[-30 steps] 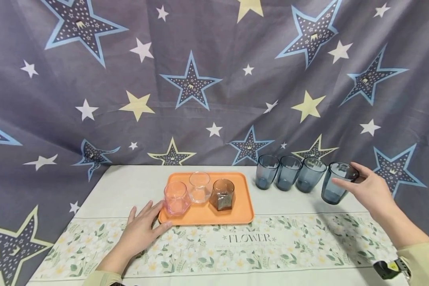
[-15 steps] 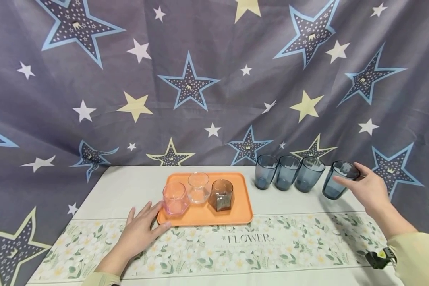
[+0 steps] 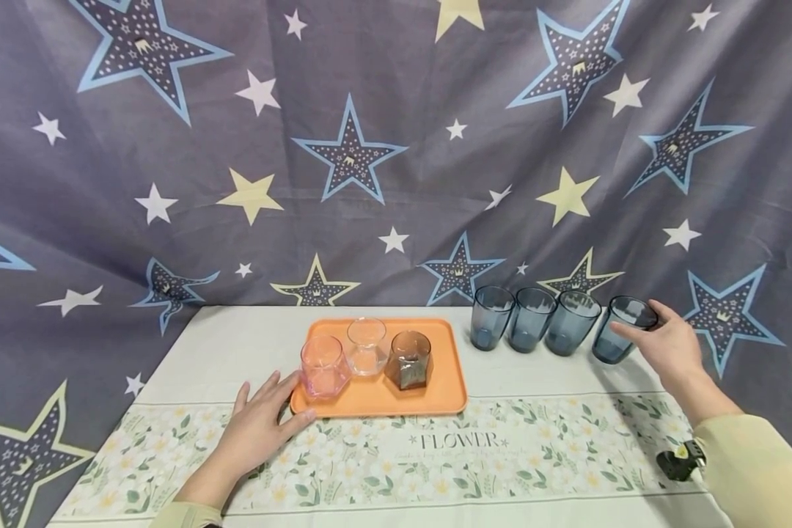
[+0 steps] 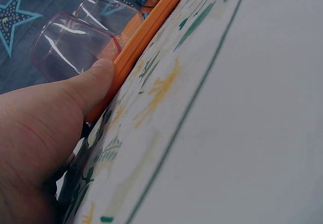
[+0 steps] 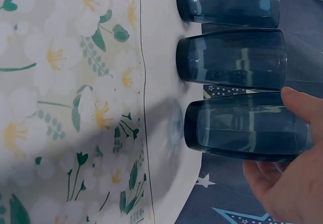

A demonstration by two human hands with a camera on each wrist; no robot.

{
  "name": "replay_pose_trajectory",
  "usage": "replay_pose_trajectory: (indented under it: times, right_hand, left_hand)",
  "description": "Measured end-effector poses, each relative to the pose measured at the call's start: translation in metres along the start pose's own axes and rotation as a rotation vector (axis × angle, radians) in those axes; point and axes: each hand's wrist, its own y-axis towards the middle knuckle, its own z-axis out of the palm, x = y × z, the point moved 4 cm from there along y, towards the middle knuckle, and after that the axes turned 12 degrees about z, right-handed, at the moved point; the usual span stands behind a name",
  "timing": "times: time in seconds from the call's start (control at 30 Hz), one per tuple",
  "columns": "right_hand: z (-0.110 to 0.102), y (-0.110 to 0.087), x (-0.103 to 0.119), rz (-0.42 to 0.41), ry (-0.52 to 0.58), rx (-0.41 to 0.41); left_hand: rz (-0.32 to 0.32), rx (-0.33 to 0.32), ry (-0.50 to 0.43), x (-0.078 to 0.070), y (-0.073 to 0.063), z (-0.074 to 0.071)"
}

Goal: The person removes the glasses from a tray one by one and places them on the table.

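My right hand (image 3: 666, 345) grips a blue tinted drinking glass (image 3: 619, 339) near its rim, thumb on the near side and fingers round the far side. The glass leans slightly and stands at the right end of a row of similar blue glasses (image 3: 570, 324), a narrow gap from its neighbour. In the right wrist view, its base (image 5: 192, 125) is close over the white cloth. My left hand (image 3: 257, 433) rests spread at the left front corner of an orange tray (image 3: 445, 367), the thumb (image 4: 103, 72) touching the rim beside a pink glass (image 3: 325, 370).
Beside the pink glass on the tray are a clear glass (image 3: 367, 352) and a brown faceted glass (image 3: 411, 363). A floral cloth strip (image 3: 521, 447) runs along the table's front. A star-patterned curtain (image 3: 396, 227) hangs behind the table.
My right hand has carried the blue glass a little back, then left, towards the row. My left hand and the tray have stayed put.
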Motion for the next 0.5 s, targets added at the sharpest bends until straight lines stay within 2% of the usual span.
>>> replay_pose_trajectory:
  times: [0.5]
  right_hand:
    - [0.0085, 0.0071, 0.0032, 0.013, -0.002, -0.01]
  left_hand:
    - [-0.011, 0.005, 0.003, 0.0003, 0.0001, 0.0006]
